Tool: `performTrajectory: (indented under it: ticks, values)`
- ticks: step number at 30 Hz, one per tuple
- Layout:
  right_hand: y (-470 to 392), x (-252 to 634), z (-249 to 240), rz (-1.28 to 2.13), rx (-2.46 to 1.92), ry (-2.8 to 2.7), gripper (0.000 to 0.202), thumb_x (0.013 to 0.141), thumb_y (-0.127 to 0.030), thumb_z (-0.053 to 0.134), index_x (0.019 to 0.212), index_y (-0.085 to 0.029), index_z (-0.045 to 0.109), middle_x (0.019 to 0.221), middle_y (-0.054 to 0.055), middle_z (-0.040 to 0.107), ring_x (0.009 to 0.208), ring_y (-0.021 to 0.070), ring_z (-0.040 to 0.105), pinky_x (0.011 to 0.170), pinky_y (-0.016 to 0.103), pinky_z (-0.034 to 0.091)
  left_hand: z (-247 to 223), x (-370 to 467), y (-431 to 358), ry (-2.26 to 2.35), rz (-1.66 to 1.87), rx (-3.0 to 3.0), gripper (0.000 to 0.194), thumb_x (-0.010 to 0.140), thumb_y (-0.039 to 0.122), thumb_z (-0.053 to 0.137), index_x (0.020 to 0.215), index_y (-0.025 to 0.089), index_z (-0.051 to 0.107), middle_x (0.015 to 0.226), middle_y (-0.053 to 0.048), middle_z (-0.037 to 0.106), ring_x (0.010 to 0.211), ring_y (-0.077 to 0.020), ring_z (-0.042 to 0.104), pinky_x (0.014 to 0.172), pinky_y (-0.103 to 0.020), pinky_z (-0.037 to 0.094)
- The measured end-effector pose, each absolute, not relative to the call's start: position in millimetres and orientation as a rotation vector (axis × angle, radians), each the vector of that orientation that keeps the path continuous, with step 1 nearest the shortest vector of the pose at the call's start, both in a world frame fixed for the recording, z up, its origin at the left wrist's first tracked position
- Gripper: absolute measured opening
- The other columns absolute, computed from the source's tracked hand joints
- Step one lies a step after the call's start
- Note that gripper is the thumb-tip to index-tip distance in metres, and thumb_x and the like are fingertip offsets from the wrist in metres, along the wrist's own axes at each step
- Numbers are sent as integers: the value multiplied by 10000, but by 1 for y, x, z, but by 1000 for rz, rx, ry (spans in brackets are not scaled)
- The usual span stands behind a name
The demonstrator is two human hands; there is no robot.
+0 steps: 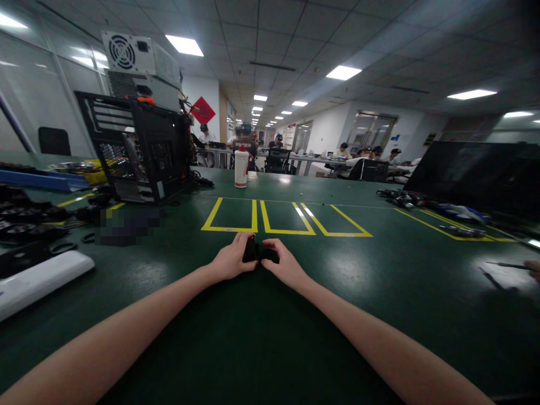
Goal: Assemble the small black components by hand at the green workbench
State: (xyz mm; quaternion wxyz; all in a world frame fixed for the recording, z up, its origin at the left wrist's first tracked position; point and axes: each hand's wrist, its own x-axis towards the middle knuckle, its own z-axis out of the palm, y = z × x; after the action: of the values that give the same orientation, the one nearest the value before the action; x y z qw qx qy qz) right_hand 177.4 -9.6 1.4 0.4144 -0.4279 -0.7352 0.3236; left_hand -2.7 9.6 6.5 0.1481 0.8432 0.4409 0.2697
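Both of my hands meet over the green table (236,337), in front of the yellow tape frames. In my left hand (230,260) is a small black block-like part (250,251), pinched between thumb and fingers. My right hand (284,263) is curled with thumb and index finger around another small black piece (270,256). The two dark pieces face each other with a narrow gap or joint between them; whether they touch, I cannot tell. Their exact kind is too dark to make out.
Yellow tape rectangles (288,232) mark the table ahead. Behind them stands a white tumbler (241,169). A black computer case (156,152) carries power supplies (129,53) at left, near a white long object (46,284). At right are a dark monitor (476,174) and another person's hand (534,270) with a thin tool.
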Motion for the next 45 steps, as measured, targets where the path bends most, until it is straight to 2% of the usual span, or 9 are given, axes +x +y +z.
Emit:
performTrajectory:
  ticks: [5, 10, 13, 19, 24, 28, 35, 40, 45]
  values:
    - [-15, 186, 5, 738, -1161, -1876, 413, 683, -278, 565, 1074, -218, 446, 1083, 47, 466, 1029, 200, 456, 922, 424, 345, 6, -6, 17, 1278, 722, 2332, 590, 678, 383, 572, 1174, 195, 312, 1152, -104, 442, 1015, -260, 491, 817, -386, 418]
    - [-23, 199, 9, 697, -1211, -1990, 548, 650, -377, 603, 1140, -224, 409, 1145, 66, 436, 1063, 229, 432, 929, 437, 332, 7, -8, 14, 1257, 709, 2263, 618, 691, 407, 558, 1210, 227, 276, 1164, -90, 456, 1016, -254, 498, 804, -375, 426]
    - [-26, 201, 10, 706, -1216, -2031, 560, 633, -365, 625, 1138, -239, 418, 1133, 63, 457, 1054, 248, 444, 918, 455, 338, 9, -8, 12, 1224, 718, 2242, 626, 698, 401, 556, 1225, 254, 251, 1162, -71, 466, 996, -238, 515, 793, -363, 434]
    - [-25, 199, 11, 683, -1252, -1995, 391, 686, -269, 580, 1064, -248, 480, 1079, 49, 511, 1038, 256, 470, 892, 457, 364, 6, -5, 15, 1312, 718, 2218, 632, 690, 486, 542, 1211, 245, 279, 1110, -78, 505, 965, -250, 534, 759, -373, 450]
    - [-31, 198, 14, 635, -1255, -2037, 459, 680, -270, 586, 1110, -220, 434, 1062, 53, 517, 1006, 227, 487, 880, 402, 378, 17, -2, 4, 1363, 622, 2353, 635, 701, 421, 543, 1231, 234, 247, 1161, -70, 462, 1013, -235, 499, 797, -339, 432]
    - [-42, 192, 19, 635, -1230, -2120, 483, 648, -301, 617, 1083, -201, 432, 1029, 50, 532, 957, 205, 504, 828, 344, 404, 45, 2, -20, 1201, 326, 2739, 759, 642, 337, 597, 1266, 317, 166, 1125, -28, 452, 921, -219, 530, 770, -323, 431]
    - [-53, 185, 21, 695, -1305, -2136, 435, 583, -367, 659, 930, -183, 473, 937, 43, 543, 828, 193, 524, 683, 305, 424, 76, 4, -35, 1113, -81, 2998, 660, 630, 365, 608, 1201, 334, 279, 987, -35, 463, 815, -232, 540, 677, -340, 436]
    - [-52, 186, 21, 896, -1243, -2062, 537, 522, -383, 702, 943, -194, 428, 910, 17, 549, 805, 180, 533, 625, 271, 430, 77, 5, -43, 1029, -174, 2981, 549, 653, 401, 592, 1145, 337, 358, 946, -28, 471, 772, -221, 540, 653, -342, 433]
    - [-55, 190, 34, 1013, -1075, -2120, 638, 492, -386, 724, 1021, -209, 414, 1015, 21, 530, 919, 188, 513, 749, 296, 430, 75, 8, -57, 1024, -184, 2949, 431, 645, 322, 584, 1059, 314, 466, 950, -28, 482, 810, -221, 535, 665, -328, 437]
